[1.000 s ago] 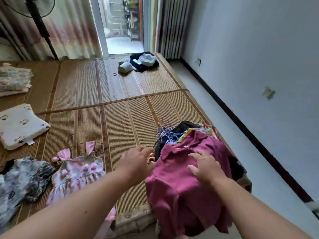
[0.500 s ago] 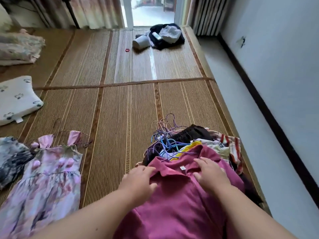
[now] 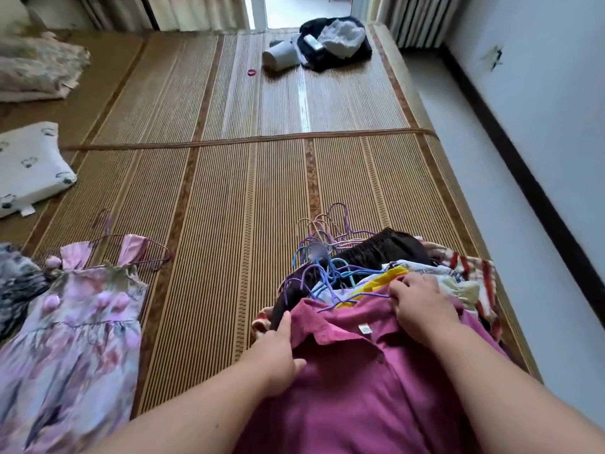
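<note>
Magenta collared shirt (image 3: 347,398) tops the clothes pile (image 3: 465,286) under both hands. Left hand (image 3: 278,353) grips its shoulder edge; right hand (image 3: 424,308) curls on the collar, hangers (image 3: 322,270) just beyond its fingertips. Next, I judge, I work its hanger free.

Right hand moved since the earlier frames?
Yes. The right hand has slid forward, away from the person: from beside the label on the shirt to the collar's far edge, by the hangers.
</note>
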The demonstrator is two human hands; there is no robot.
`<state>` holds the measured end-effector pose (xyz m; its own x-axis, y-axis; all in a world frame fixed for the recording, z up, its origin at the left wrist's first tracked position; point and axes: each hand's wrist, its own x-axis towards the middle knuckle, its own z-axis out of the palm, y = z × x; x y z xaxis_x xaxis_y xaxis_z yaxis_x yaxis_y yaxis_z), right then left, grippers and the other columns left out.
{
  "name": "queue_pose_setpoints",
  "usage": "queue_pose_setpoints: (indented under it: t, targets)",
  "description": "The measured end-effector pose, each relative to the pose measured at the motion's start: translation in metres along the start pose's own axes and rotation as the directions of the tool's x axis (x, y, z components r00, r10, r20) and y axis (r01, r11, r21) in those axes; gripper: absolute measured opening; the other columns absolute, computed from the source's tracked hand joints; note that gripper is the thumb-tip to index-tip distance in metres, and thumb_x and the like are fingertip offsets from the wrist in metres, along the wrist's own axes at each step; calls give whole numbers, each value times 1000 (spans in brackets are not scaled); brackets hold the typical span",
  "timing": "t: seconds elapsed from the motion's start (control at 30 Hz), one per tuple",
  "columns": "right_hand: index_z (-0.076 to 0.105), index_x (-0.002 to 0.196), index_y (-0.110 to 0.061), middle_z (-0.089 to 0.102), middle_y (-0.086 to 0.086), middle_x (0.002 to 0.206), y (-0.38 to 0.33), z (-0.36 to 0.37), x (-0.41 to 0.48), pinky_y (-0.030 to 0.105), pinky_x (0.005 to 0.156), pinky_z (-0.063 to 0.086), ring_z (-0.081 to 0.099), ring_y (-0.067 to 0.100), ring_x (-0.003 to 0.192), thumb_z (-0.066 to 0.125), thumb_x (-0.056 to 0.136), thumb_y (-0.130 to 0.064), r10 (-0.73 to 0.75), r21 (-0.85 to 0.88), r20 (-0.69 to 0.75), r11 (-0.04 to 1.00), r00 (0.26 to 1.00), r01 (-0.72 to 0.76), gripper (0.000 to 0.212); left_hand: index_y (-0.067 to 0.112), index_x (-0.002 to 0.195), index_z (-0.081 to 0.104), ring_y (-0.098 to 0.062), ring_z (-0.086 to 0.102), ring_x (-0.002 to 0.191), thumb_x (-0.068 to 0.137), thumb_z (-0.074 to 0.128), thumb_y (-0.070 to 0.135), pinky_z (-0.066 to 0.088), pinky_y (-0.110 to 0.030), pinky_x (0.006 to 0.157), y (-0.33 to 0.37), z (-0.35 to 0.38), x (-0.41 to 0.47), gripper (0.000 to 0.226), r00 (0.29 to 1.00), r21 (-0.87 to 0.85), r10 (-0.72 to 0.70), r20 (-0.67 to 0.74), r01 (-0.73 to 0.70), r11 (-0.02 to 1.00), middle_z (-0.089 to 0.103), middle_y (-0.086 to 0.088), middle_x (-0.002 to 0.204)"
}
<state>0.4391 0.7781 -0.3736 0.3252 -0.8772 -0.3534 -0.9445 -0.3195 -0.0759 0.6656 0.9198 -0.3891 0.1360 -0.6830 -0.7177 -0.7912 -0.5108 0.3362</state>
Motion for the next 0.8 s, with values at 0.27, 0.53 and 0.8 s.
queue_pose_setpoints:
  t: [0.27,0.53,0.8]
  targets:
    - [64,90,-28,54,-11,127,-11,-110,-84,29,81,45,55,17,111,62,88,-30,-254,205,-257,928,932,310,4,36,148,22,-15,43,128,87,53,53,35,-39,108,10,-57,-70,70,946,-224,182,-269,-245,943,47,3,138]
    - [50,108,-50,51,-15,124,-41,-172,-151,19,85,31,49,2,109,72,75,-46,-218,375,-57,900,974,223,40,29,99,64,-8,60,88,88,59,18,46,-25,80,-19,-97,-174,17,933,-320,206,-294,-299,899,68,9,92]
    - [66,105,-32,69,-9,100,-93,-195,-193,3,68,38,60,0,88,51,91,-47,-361,403,275,885,891,234,26,32,87,64,-8,61,81,83,59,16,50,-32,79,-83,-135,-236,18,887,-345,178,-426,-341,874,67,10,79]
